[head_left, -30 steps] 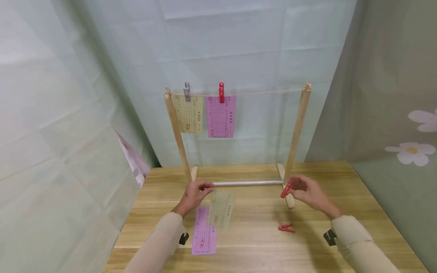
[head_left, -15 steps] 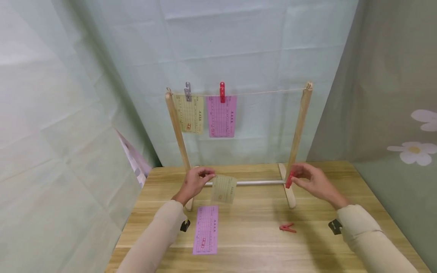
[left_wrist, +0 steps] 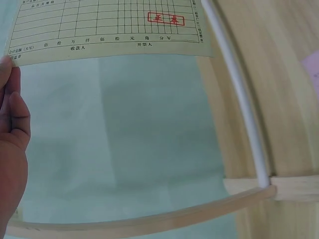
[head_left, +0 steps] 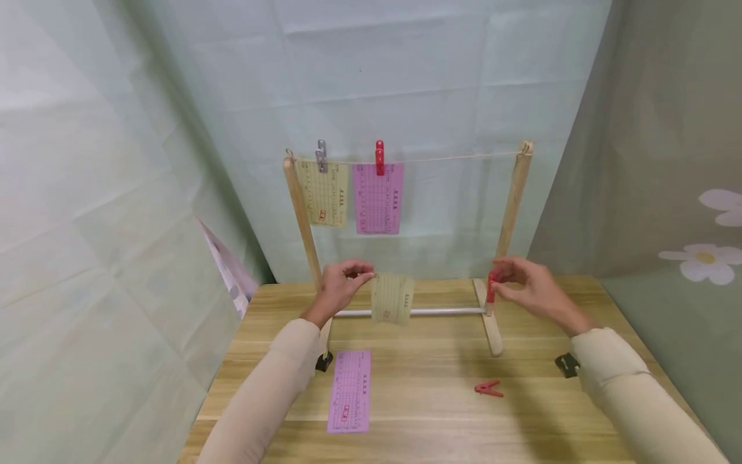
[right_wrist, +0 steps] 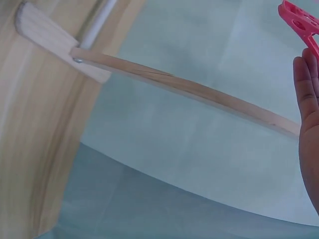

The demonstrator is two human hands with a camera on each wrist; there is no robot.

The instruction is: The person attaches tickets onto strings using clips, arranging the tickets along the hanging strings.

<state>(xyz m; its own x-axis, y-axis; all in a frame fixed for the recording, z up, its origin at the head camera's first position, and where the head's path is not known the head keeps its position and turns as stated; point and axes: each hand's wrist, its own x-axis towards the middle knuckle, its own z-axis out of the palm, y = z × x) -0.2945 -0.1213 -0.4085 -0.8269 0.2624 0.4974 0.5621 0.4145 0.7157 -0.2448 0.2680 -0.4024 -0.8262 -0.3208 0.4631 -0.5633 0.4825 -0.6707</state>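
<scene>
Two hands: both raised above the table point(head_left: 440, 399), in front of the wooden rack point(head_left: 510, 212).
Left hand point(head_left: 341, 288): fingers and thumb pinch the top left corner of a yellow slip point(head_left: 392, 298); in the left wrist view the fingertips point(left_wrist: 11, 94) sit at that slip's point(left_wrist: 107, 25) edge.
Yellow slip: hangs free from the pinch, in the air before the rack's white bar point(head_left: 446, 311), between the two uprights.
Right hand point(head_left: 524, 289): fingers curled round a red peg point(head_left: 491, 289), held upright just beside the right upright's foot; in the right wrist view the peg's point(right_wrist: 299, 22) end shows above the fingers point(right_wrist: 308, 94).
String point(head_left: 458, 156): stretched between the tops of the uprights.
Hung items: another yellow slip point(head_left: 323, 201) under a grey peg point(head_left: 321, 155), and a pink slip point(head_left: 378, 197) under a red clip point(head_left: 379, 157), side by side at the left end.
On the table: a second pink slip point(head_left: 350, 390) lying flat near the left forearm; a spare red peg point(head_left: 488, 388) lying near the right forearm, well apart from the pink slip.
</scene>
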